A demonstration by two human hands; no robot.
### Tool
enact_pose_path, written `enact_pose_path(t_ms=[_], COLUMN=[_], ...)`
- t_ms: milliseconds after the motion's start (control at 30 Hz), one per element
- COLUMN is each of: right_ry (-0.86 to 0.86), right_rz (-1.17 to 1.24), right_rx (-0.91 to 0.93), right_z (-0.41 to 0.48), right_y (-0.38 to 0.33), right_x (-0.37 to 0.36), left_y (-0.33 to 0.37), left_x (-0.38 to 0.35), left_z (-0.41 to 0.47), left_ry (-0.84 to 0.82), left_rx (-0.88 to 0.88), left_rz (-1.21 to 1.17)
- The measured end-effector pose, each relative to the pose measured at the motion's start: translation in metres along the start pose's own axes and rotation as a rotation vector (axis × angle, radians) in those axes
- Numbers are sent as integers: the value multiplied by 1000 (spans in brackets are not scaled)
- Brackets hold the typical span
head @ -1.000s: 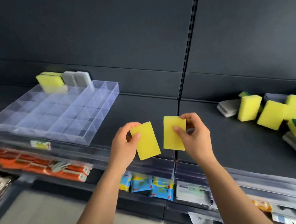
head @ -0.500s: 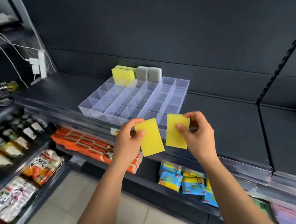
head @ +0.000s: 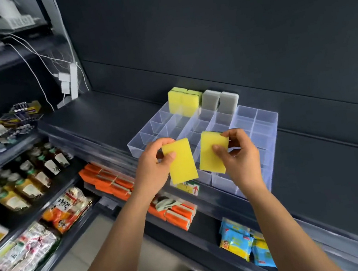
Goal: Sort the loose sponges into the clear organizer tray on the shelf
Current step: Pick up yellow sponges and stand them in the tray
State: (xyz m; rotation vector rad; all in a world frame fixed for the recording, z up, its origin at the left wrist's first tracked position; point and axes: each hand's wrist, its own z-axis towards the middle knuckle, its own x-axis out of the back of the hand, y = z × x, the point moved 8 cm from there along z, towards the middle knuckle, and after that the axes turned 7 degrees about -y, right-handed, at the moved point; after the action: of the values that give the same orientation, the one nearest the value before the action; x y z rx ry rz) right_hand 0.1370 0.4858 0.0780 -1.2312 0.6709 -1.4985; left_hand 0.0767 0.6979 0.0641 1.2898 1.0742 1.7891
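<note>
My left hand [head: 152, 166] pinches a yellow sponge [head: 181, 162] by its left edge. A second yellow sponge [head: 212, 154], with a green layer on its back, is held upright in my right hand [head: 239, 155]. Both sponges hover over the near part of the clear organizer tray [head: 258, 122], which sits on the dark shelf. Two yellow sponges [head: 182, 103] and two grey sponges [head: 219, 101] stand upright in the tray's far compartments. The other compartments look bare.
The dark shelf [head: 105, 118] runs left and right of the tray. Below it lie orange packs [head: 110, 182] and blue-yellow packets [head: 240, 242]. Bottles [head: 34, 172] and snack bags fill the left shelves. White cables and plugs [head: 68, 80] hang at the upper left.
The view has swung left, so the loose sponge pile at the right has left the frame. Both hands, each still holding its sponge, are now over the tray's near edge.
</note>
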Motion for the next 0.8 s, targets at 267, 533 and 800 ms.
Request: enact_pose_path(t_ms=[267, 533, 800], right_ry=[31, 85, 119], right_rz=[-1, -79, -175], right_rx=[22, 18, 20], right_z=[82, 140, 182], right_y=[7, 11, 19], right_x=[-39, -60, -89], left_y=[-14, -21, -18], left_x=[24, 37, 53], left_z=[88, 154, 205], left_ry=[-27, -46, -51], left_rx=[-23, -40, -156], left_rz=[49, 27, 94])
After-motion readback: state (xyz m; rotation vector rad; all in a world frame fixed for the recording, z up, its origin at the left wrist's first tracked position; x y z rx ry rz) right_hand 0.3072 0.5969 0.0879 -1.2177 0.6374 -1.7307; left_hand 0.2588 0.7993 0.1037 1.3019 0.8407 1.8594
